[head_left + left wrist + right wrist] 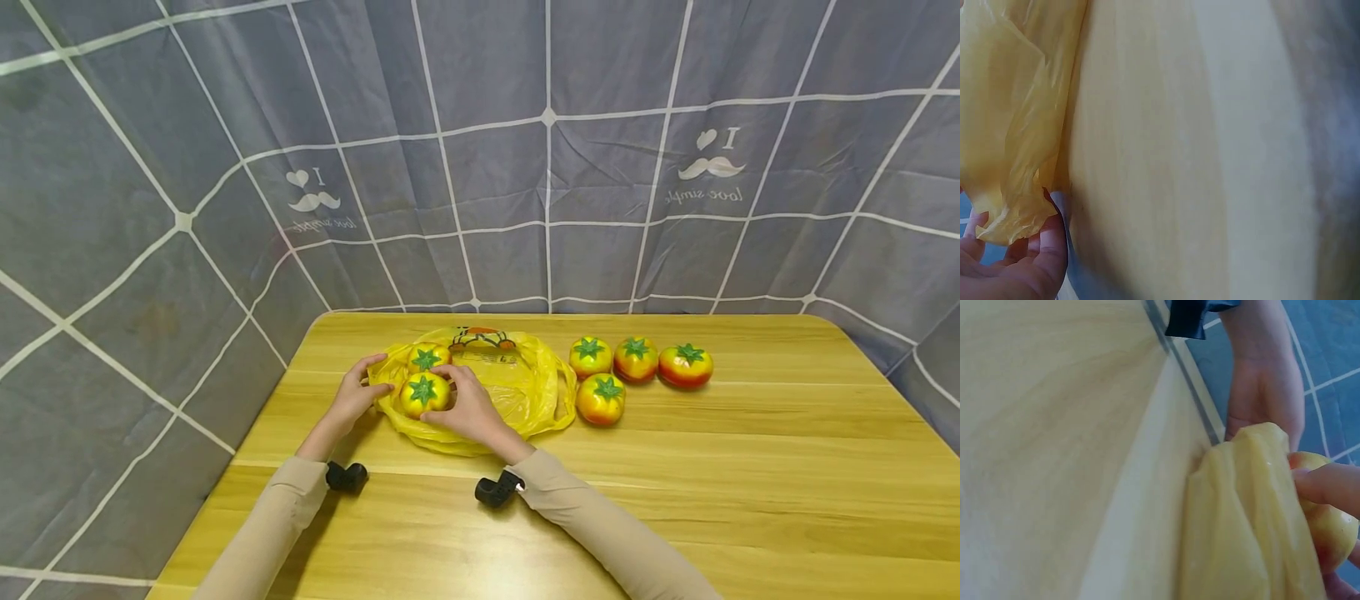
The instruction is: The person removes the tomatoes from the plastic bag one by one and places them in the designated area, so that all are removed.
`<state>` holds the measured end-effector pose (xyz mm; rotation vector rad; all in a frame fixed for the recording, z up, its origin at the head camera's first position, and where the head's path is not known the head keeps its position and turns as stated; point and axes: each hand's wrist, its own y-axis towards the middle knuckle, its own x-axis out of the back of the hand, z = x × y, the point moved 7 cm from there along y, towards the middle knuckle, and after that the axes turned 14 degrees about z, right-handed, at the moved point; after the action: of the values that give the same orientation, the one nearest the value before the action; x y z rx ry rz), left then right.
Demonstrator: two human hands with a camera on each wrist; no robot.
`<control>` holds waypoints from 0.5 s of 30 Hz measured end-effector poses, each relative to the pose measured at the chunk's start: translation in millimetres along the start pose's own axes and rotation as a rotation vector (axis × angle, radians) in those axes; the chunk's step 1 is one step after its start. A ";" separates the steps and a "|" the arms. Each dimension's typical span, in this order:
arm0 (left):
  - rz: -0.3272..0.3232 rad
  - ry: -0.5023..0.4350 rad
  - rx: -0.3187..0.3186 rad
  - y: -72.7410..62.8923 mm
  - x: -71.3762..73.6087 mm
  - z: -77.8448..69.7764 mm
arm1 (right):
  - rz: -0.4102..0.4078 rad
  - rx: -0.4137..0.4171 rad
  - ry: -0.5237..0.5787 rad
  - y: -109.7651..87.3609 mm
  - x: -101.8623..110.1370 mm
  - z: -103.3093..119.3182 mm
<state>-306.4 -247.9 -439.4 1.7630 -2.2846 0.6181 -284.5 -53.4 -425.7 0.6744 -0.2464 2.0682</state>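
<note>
A thin yellow plastic bag [517,400] lies spread on the table, its mouth toward the left. At its left edge my left hand [352,398] pinches the plastic between thumb and fingers; the gathered plastic [1025,209] shows in the left wrist view. My right hand [468,408] grips a glossy yellow-red artificial tomato [424,395] with a green star-shaped top, thumb in front and fingers behind. This tomato [1329,531] is at the bag's opening in the right wrist view. Just behind it, a second tomato [430,357] sits at the bag, partly hidden.
Several more artificial tomatoes [602,400] stand in a group right of the bag, close to its handle. The wooden table [712,483] extends to the right and front. A grey curtain [495,167] with white lines hangs behind and at the left.
</note>
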 end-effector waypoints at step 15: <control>0.000 0.010 -0.002 -1.4 1.1 -1.6 | -0.046 0.012 -0.008 -19.6 28.9 5.1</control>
<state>-305.5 -248.5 -437.2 1.7549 -2.2779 0.6236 -278.9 -23.9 -407.2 0.6894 -0.2212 2.0248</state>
